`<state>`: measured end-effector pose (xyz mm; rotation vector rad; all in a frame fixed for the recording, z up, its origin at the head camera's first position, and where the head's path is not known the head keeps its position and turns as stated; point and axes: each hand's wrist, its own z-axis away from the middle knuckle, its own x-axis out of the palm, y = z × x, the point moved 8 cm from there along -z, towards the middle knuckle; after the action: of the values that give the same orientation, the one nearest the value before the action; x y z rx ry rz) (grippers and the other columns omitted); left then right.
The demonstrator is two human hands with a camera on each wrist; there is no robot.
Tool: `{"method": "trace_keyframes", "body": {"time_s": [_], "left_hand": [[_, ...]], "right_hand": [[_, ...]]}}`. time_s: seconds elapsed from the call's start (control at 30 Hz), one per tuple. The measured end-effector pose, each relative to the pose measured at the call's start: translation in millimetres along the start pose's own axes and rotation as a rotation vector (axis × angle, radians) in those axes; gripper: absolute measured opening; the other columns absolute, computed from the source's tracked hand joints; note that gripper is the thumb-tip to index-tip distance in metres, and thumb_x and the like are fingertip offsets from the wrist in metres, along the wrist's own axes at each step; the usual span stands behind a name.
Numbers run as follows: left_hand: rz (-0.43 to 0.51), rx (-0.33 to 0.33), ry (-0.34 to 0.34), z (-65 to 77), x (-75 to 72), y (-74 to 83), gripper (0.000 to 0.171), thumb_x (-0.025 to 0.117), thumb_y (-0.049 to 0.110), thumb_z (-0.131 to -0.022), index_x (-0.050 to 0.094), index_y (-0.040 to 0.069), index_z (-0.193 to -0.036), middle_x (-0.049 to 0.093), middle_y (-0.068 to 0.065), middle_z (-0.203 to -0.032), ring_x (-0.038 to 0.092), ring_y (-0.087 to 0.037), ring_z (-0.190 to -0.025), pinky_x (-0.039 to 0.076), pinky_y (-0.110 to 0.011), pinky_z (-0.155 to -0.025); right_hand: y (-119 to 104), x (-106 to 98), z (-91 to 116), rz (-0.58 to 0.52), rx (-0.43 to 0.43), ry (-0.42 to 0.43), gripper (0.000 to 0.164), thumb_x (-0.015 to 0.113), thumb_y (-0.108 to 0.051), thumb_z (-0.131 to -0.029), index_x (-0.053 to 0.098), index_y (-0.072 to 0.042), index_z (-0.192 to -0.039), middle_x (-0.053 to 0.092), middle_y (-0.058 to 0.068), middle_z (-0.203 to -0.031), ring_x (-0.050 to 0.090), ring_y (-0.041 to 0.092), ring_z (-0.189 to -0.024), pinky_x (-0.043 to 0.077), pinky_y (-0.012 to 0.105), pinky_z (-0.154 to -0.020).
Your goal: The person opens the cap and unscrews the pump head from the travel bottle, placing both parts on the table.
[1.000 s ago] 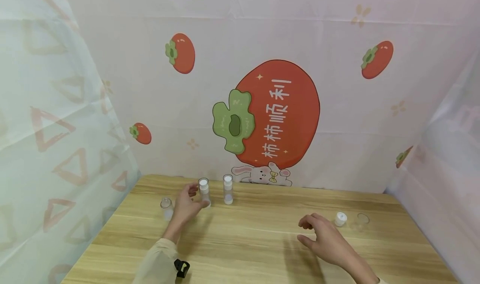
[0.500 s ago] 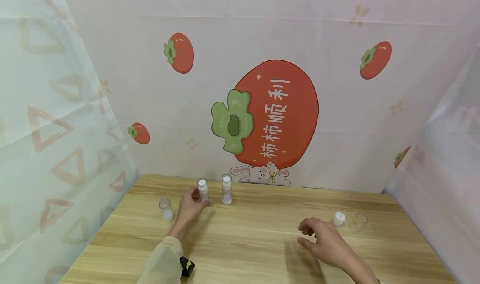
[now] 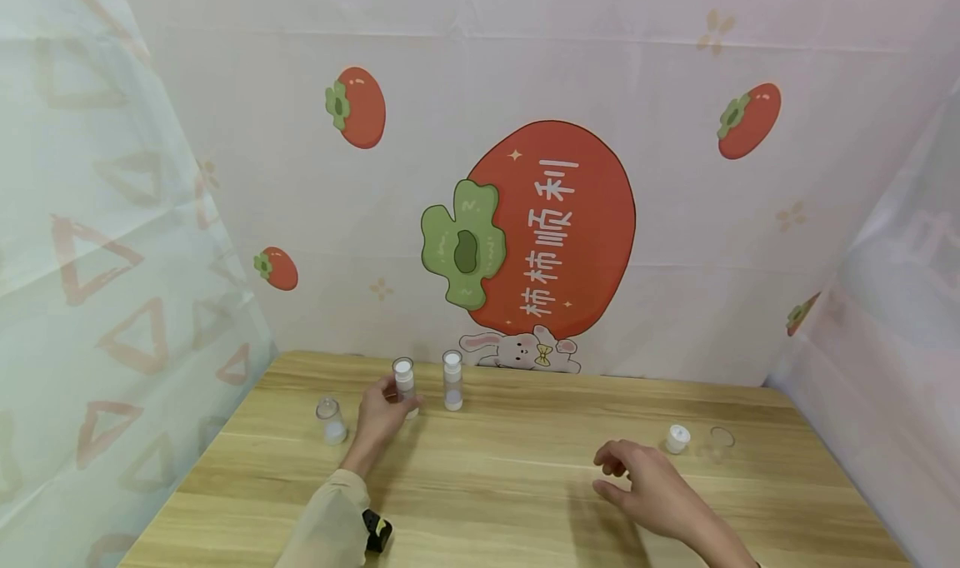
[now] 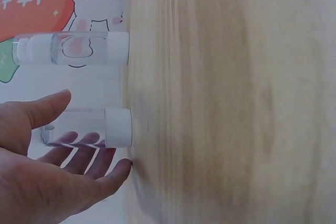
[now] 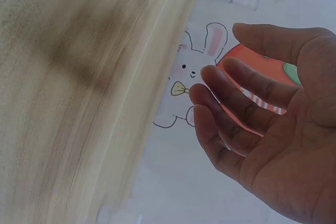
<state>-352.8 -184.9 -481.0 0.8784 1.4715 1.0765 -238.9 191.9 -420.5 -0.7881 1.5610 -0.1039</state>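
My left hand [image 3: 381, 418] curls round a small clear bottle [image 3: 405, 378] with a white top under a clear cover, at the back left of the table. In the left wrist view, its thumb [image 4: 50, 109] lies along one side of the bottle, fingers behind the other, and the white base [image 4: 118, 128] stands at the table surface. A similar bottle [image 3: 452, 381] stands just to the right. Over the right half of the table, my right hand [image 3: 647, 486] hovers with loosely bent fingers and holds nothing. Near it are a small white cap-like piece [image 3: 678, 440] and a clear cover [image 3: 721, 444].
A shorter clear bottle [image 3: 331, 421] with a white base and no white top stands left of my left hand. Printed cloth [image 3: 675, 301] walls off the back and sides of the wooden table [image 3: 487, 485].
My left hand has moved right and closed round the bottle. My right hand has hardly moved. The whole head view has shifted slightly.
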Motion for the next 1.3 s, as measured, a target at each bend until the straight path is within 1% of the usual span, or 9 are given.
{"method": "trace_keyframes", "body": {"time_s": [0.23,0.33,0.47,0.6,0.73,0.93,1.0,1.17,1.3], "left_hand": [[-0.002,0.003,0.015,-0.6,-0.4,1.0,0.055,0.074,0.006,-0.09,0.052,-0.01,-0.137,0.059,-0.03,-0.129,0.057,-0.044,-0.12,0.047,-0.053,-0.102],[-0.004,0.002,0.021,0.7,-1.3,2.5,0.054,0.074,0.005,-0.09,0.053,-0.01,-0.136,0.059,-0.031,-0.129,0.057,-0.045,-0.12,0.047,-0.053,-0.102],[-0.016,0.022,0.037,3.3,-4.3,7.5,0.049,0.074,0.008,-0.09,0.057,-0.008,-0.133,0.061,-0.03,-0.127,0.059,-0.045,-0.119,0.048,-0.054,-0.1],[-0.038,0.059,0.059,5.4,-7.2,15.6,0.048,0.076,0.013,-0.09,0.06,-0.004,-0.132,0.065,-0.026,-0.124,0.061,-0.041,-0.117,0.05,-0.054,-0.098],[-0.061,0.106,0.077,8.7,-8.9,28.0,0.049,0.078,0.017,-0.09,0.062,-0.001,-0.132,0.066,-0.022,-0.124,0.061,-0.038,-0.115,0.05,-0.053,-0.097],[-0.068,0.194,0.086,17.2,-8.9,50.7,0.046,0.08,0.016,-0.088,0.065,0.0,-0.129,0.068,-0.019,-0.117,0.062,-0.032,-0.106,0.053,-0.048,-0.09],[-0.057,0.222,0.083,19.6,-8.1,57.6,0.044,0.08,0.014,-0.087,0.067,0.0,-0.127,0.069,-0.018,-0.117,0.063,-0.032,-0.105,0.052,-0.049,-0.091],[-0.019,0.277,0.067,25.7,-4.7,72.3,0.04,0.08,0.01,-0.086,0.069,0.0,-0.123,0.069,-0.018,-0.117,0.063,-0.034,-0.108,0.047,-0.054,-0.099],[0.003,0.313,0.056,31.3,-1.8,82.0,0.039,0.081,0.008,-0.084,0.07,-0.002,-0.121,0.07,-0.016,-0.11,0.063,-0.036,-0.105,0.048,-0.055,-0.098]], "right_hand": [[0,1,-1,-0.009,0.009,-0.014,0.018,0.08,-0.017,-0.087,0.069,-0.013,-0.101,0.065,-0.005,-0.091,0.062,0.016,-0.086,0.053,0.03,-0.072],[-2,0,-1,-0.009,-0.003,-0.012,0.019,0.08,-0.018,-0.087,0.069,-0.013,-0.102,0.065,-0.005,-0.091,0.062,0.016,-0.085,0.053,0.03,-0.071],[-3,0,-1,-0.008,-0.012,-0.009,0.019,0.08,-0.017,-0.087,0.069,-0.013,-0.102,0.065,-0.005,-0.091,0.062,0.015,-0.085,0.052,0.03,-0.071],[-3,1,-3,-0.009,-0.002,-0.024,0.019,0.08,-0.016,-0.088,0.069,-0.012,-0.103,0.065,-0.005,-0.091,0.063,0.016,-0.086,0.053,0.03,-0.071],[-4,2,-5,-0.011,-0.001,-0.04,0.019,0.079,-0.016,-0.088,0.069,-0.012,-0.104,0.065,-0.005,-0.092,0.063,0.017,-0.086,0.053,0.03,-0.071],[-8,2,-5,-0.013,-0.026,-0.032,0.021,0.08,-0.019,-0.088,0.068,-0.013,-0.104,0.065,-0.005,-0.092,0.063,0.016,-0.085,0.053,0.03,-0.071],[-9,1,-5,-0.013,-0.037,-0.025,0.021,0.08,-0.02,-0.088,0.068,-0.014,-0.103,0.065,-0.005,-0.092,0.063,0.016,-0.085,0.052,0.03,-0.071],[-10,2,-4,-0.019,-0.041,-0.027,0.022,0.08,-0.021,-0.088,0.068,-0.014,-0.104,0.065,-0.005,-0.093,0.063,0.016,-0.086,0.052,0.03,-0.071],[-10,2,-5,-0.024,-0.046,-0.032,0.022,0.08,-0.021,-0.089,0.068,-0.013,-0.106,0.065,-0.005,-0.094,0.063,0.015,-0.087,0.052,0.03,-0.071]]}}
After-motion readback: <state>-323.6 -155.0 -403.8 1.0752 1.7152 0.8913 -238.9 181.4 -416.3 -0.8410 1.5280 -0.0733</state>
